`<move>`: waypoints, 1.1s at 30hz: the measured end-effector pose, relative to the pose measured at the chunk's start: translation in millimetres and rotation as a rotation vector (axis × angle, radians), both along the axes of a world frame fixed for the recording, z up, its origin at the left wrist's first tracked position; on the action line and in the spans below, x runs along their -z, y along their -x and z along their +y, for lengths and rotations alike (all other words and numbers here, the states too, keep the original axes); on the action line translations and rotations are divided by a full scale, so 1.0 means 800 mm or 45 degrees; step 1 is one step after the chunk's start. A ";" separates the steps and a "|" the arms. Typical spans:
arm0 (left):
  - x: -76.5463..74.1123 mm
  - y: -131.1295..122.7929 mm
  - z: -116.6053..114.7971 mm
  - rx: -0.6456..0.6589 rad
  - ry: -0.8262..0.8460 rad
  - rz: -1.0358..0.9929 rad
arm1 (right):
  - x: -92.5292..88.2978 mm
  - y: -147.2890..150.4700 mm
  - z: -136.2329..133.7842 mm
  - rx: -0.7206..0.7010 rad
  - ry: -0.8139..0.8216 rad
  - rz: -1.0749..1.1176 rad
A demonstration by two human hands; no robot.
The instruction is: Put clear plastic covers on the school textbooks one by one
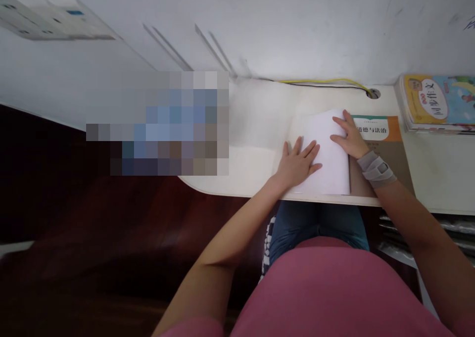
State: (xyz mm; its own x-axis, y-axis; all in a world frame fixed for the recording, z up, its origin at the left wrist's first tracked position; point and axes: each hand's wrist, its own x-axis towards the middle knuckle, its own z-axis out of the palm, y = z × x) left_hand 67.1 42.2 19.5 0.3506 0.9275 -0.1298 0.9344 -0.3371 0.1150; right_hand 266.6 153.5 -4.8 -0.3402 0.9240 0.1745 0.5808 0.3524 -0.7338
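A white sheet of paper (pixel 330 171) lies partly over a textbook (pixel 389 161) with a brown, orange and green cover. My left hand (pixel 299 164) rests flat with spread fingers on the paper's left part. On its upper right edge lies my right hand (pixel 351 136), fingers apart, a grey band round the wrist. The paper looks curved or folded over along that right side; how it joins anything underneath is hidden. Another pale sheet (pixel 260 114) lies further left on the desk.
The white desk (pixel 230 181) stands against a wall. Behind the paper, a yellow cable (pixel 322 80) and a black one run to a cable hole (pixel 373 93). A stack of books (pixel 440 102) sits at the right. A blurred-out patch covers the left end.
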 end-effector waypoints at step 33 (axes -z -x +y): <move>0.002 -0.005 -0.059 -0.061 -0.113 -0.098 | 0.008 -0.006 -0.005 0.003 -0.147 -0.220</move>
State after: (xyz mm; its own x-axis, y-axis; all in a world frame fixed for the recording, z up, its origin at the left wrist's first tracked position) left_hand 71.0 -5.2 17.7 0.3115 0.9500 -0.0207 0.9392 -0.3045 0.1588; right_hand 271.5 149.2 -10.9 -0.3723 0.9020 0.2186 0.6953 0.4270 -0.5781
